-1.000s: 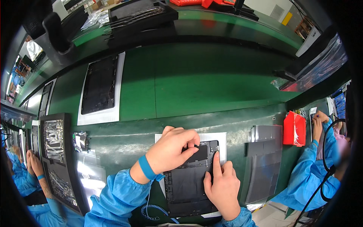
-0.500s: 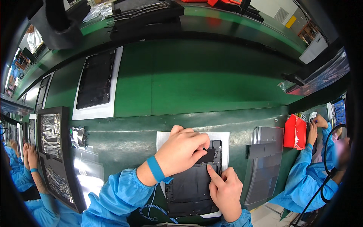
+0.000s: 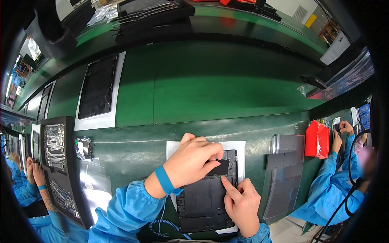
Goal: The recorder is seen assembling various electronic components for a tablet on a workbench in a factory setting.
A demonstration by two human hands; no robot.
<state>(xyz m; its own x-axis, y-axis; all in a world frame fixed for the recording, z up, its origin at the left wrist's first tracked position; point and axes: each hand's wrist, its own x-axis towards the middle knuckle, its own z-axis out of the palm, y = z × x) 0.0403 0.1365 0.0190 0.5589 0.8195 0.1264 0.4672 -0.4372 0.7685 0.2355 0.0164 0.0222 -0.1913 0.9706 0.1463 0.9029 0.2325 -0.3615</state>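
Observation:
A thin tablet-like device with its black inside [image 3: 201,204] showing lies on a white sheet [image 3: 173,146] in front of me. My left hand [image 3: 193,158] reaches over its upper part, thumb and forefinger pinched at the edge of a small black sheet [image 3: 221,167]. That sheet stands over the upper part of the device; its far edge is partly hidden by my fingers. My right hand [image 3: 242,201] rests at the device's right side. Its forefinger is stretched out, the tip touching the device just below the black sheet, while the other fingers curl loosely around nothing.
A black tray of small metal parts [image 3: 54,148] stands left, beside clear plastic sheets [image 3: 94,178]. To the right lie dark film sheets [image 3: 283,174] and a red box [image 3: 317,139]. Another device [image 3: 97,87] rides the green belt [image 3: 194,81]. Co-workers' hands [image 3: 340,133] work at both sides.
The device on the green belt and the belt's seam have shifted left. My two hands keep nearly the same place. The co-workers' hands at both sides have moved a little.

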